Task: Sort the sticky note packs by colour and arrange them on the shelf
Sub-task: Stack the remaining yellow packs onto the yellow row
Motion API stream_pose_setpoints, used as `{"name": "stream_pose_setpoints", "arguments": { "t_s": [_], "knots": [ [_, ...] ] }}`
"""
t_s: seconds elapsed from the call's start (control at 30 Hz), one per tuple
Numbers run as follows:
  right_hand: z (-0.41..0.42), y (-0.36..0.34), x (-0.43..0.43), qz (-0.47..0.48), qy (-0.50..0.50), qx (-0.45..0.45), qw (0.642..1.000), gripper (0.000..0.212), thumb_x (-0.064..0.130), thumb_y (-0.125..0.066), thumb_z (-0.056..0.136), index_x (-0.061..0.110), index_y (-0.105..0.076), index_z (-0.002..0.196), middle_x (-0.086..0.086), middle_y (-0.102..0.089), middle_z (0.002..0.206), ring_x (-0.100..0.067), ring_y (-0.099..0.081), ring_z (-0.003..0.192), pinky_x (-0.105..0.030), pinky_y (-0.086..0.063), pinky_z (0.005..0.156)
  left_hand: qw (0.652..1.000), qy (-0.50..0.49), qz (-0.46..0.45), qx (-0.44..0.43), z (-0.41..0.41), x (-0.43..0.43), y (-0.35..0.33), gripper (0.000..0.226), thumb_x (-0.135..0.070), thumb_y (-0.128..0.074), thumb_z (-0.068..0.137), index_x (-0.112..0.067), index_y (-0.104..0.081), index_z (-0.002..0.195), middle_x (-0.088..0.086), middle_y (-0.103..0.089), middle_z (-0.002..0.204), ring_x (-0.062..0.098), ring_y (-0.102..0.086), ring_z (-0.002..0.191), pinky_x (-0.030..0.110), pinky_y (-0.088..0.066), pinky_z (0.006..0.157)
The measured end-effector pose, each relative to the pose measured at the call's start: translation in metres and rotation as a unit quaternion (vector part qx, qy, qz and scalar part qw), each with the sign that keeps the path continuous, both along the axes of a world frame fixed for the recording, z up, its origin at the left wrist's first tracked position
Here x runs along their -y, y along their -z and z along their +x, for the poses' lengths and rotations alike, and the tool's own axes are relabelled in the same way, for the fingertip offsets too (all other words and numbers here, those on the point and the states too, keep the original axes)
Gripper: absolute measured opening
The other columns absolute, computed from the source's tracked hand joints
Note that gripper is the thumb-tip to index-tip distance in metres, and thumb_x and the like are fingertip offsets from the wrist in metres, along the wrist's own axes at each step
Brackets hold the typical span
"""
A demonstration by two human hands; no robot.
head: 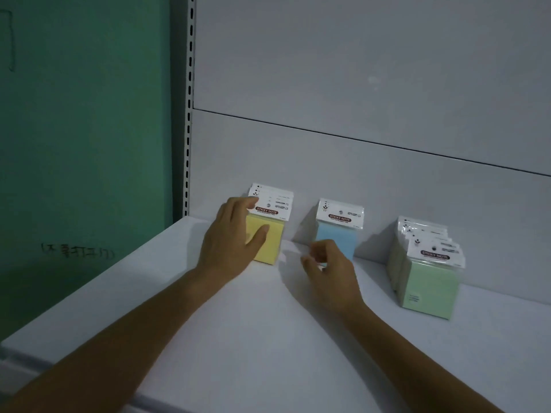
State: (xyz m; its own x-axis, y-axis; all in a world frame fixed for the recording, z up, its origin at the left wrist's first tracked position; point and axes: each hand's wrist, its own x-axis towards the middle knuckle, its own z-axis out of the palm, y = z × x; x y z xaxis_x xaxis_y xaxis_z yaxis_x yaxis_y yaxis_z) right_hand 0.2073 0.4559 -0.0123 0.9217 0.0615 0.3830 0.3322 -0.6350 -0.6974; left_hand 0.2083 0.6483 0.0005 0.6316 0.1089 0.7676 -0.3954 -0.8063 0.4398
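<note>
Smooth white shelf [238,338] against a flat white back panel [357,84], carrying 3 groups of square plastic-wrapped packs along the back edge. Yellow sticky note packs [272,248] toward the left end, left hand [231,242] spread flat on them. Blue sticky note packs [340,236] just beside; right hand [329,272] loosely curled, empty. Green sticky note packs [429,284] farther right.
</note>
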Motion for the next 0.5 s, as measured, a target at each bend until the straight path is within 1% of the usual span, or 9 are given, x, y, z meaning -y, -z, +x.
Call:
{"name": "stream_pose_setpoints", "arguments": {
  "t_s": [0.03,0.1,0.17,0.2,0.27,0.33,0.4,0.43,0.5],
  "knots": [
    [0.0,0.001,0.014,0.019,0.02,0.014,1.0,0.015,0.023,-0.06,0.088,0.02,-0.053,0.102,0.001,-0.061,0.102,-0.018,-0.059,0.099,-0.031,-0.048,0.081,0.999,0.037,0.017,0.007,-0.005,0.011,-0.003,0.049,-0.04,-0.053,0.085,-0.018,-0.044,0.127,0.003,-0.052,0.124,0.02,-0.053,0.11,0.04,-0.052,0.081],
    [0.002,0.002,0.035,0.048,0.052,0.018,0.997,0.015,0.018,-0.061,0.087,0.017,-0.053,0.1,-0.002,-0.062,0.099,-0.018,-0.059,0.094,-0.028,-0.047,0.073,0.993,0.106,0.046,-0.034,-0.007,0.04,-0.003,0.051,-0.035,-0.057,0.085,-0.018,-0.042,0.131,0.0,-0.05,0.128,0.016,-0.052,0.112,0.038,-0.05,0.088],
    [0.003,0.005,0.047,0.061,0.069,-0.003,0.996,0.024,0.017,-0.062,0.087,0.013,-0.053,0.109,-0.005,-0.062,0.108,-0.018,-0.058,0.099,-0.023,-0.043,0.071,0.983,0.142,0.058,-0.105,-0.001,0.071,-0.001,0.064,-0.031,-0.062,0.086,-0.016,-0.032,0.139,0.002,-0.042,0.137,0.017,-0.045,0.122,0.034,-0.043,0.098],
    [0.004,0.007,0.05,0.07,0.075,-0.01,0.995,0.031,0.018,-0.063,0.087,0.012,-0.051,0.115,-0.006,-0.061,0.115,-0.019,-0.057,0.105,-0.023,-0.044,0.076,0.978,0.146,0.049,-0.142,0.004,0.084,0.001,0.07,-0.031,-0.063,0.085,-0.015,-0.026,0.142,0.004,-0.039,0.14,0.019,-0.041,0.125,0.033,-0.04,0.1],
    [0.006,0.009,0.052,0.082,0.085,-0.026,0.993,0.048,0.02,-0.065,0.086,0.01,-0.044,0.129,-0.008,-0.055,0.129,-0.022,-0.051,0.12,-0.03,-0.044,0.092,0.971,0.134,0.013,-0.198,0.016,0.104,0.004,0.08,-0.032,-0.066,0.083,-0.015,-0.018,0.144,0.007,-0.035,0.142,0.023,-0.037,0.127,0.037,-0.039,0.101],
    [0.009,0.005,0.051,0.087,0.084,-0.054,0.991,0.061,0.02,-0.064,0.087,0.009,-0.033,0.139,-0.01,-0.048,0.139,-0.025,-0.045,0.129,-0.036,-0.039,0.101,0.965,0.105,-0.02,-0.24,0.029,0.115,0.006,0.086,-0.033,-0.068,0.081,-0.013,-0.014,0.145,0.009,-0.035,0.143,0.026,-0.037,0.128,0.039,-0.04,0.1],
    [0.019,0.003,0.053,0.071,0.069,-0.076,0.992,0.064,0.016,-0.06,0.089,0.01,-0.025,0.142,-0.011,-0.051,0.136,-0.027,-0.049,0.125,-0.037,-0.042,0.097,0.956,0.059,-0.018,-0.288,0.04,0.118,0.009,0.093,-0.037,-0.065,0.083,-0.009,-0.004,0.147,0.012,-0.031,0.148,0.029,-0.034,0.133,0.041,-0.037,0.102],
    [0.023,0.002,0.053,0.047,0.066,-0.085,0.993,0.063,0.016,-0.058,0.09,0.01,-0.023,0.142,-0.011,-0.054,0.132,-0.027,-0.053,0.121,-0.036,-0.045,0.093,0.952,0.031,0.006,-0.304,0.044,0.117,0.012,0.091,-0.038,-0.061,0.085,-0.008,-0.003,0.148,0.012,-0.03,0.149,0.03,-0.034,0.134,0.042,-0.037,0.102],
    [0.03,0.006,0.053,-0.009,0.063,-0.091,0.994,0.059,0.023,-0.053,0.091,0.012,-0.024,0.141,-0.006,-0.058,0.128,-0.027,-0.056,0.116,-0.036,-0.048,0.092,0.951,-0.015,0.079,-0.299,0.048,0.113,0.018,0.069,-0.042,-0.053,0.089,-0.009,-0.022,0.142,0.013,-0.044,0.14,0.03,-0.043,0.126,0.041,-0.042,0.096]
  ]
}}
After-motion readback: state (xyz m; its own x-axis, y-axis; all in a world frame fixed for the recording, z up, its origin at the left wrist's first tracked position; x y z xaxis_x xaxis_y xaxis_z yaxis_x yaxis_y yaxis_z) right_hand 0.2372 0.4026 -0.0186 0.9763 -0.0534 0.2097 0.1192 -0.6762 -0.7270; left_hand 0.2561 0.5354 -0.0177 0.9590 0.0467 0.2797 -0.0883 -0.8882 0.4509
